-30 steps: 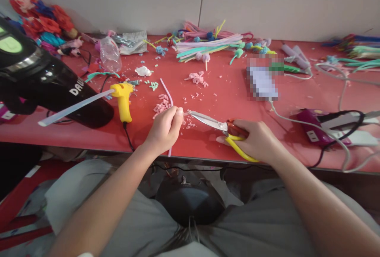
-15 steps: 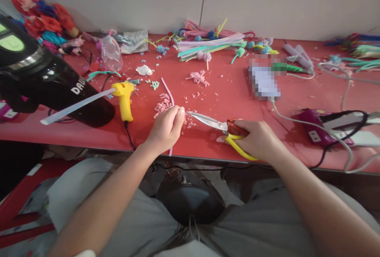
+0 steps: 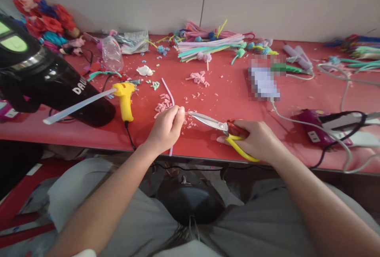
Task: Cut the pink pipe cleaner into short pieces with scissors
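My left hand (image 3: 169,127) is closed in a pinch just above the red table. A lilac pipe cleaner (image 3: 168,90) comes out beyond the fist and again below it; its middle is hidden by the hand. From the thumb tip a thin, pale strand sticks out toward the scissors, too fine to make out well. My right hand (image 3: 257,138) grips scissors (image 3: 208,121) with red and yellow handles, their blades nearly together and pointing left at the strand. Small pink cut pieces (image 3: 162,106) lie beside my left hand, with more pink pieces (image 3: 199,77) farther back.
A yellow glue gun (image 3: 126,104) with a long glue stick and a black tumbler (image 3: 68,79) stand at left. Behind are a clear plastic bottle (image 3: 112,53) and bundled pipe cleaners (image 3: 208,47). A blurred pale device (image 3: 264,83) and a purple power strip (image 3: 311,130) with cables are right.
Both hands and the scissors keep practically the same position. The view has shifted very slightly.
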### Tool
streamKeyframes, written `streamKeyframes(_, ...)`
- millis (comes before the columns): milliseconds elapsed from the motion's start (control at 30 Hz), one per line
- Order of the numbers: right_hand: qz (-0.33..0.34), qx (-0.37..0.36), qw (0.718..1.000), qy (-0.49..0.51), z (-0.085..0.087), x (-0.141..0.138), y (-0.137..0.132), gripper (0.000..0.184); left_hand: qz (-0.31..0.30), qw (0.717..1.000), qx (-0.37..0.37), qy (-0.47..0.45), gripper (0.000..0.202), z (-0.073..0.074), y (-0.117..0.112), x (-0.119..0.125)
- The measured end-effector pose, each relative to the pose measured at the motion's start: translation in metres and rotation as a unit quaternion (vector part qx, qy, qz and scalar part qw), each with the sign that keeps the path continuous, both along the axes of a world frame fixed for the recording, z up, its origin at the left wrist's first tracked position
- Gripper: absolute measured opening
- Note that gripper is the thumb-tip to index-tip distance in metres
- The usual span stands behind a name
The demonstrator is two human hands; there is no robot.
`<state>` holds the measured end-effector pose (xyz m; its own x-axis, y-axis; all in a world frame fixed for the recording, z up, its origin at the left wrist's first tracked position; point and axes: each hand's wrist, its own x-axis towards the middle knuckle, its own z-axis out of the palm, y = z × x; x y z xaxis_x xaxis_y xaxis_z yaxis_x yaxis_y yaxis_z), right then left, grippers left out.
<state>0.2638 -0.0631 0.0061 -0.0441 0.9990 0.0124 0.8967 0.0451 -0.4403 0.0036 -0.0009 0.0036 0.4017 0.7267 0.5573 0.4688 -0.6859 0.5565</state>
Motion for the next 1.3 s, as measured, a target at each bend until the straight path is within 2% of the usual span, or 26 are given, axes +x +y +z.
streamKeyframes(333,-0.017,-0.001,1.000,-0.005,-0.0037,0.0006,0.0018,0.063,0.000,1.000,-0.006,0.000,0.034,0.0006,-0.0005,0.0007)
streamKeyframes(667,0.004,-0.009,1.000,0.011,0.0022,0.0006,-0.0014,0.060,0.001,1.000,-0.008,-0.007,0.034,0.0002,-0.0002,0.0005)
streamKeyframes(1300,-0.005,0.000,1.000,0.008,-0.0006,0.0009,0.0001,0.062,-0.007,1.000,-0.019,-0.011,0.034,0.0011,-0.0004,0.0005)
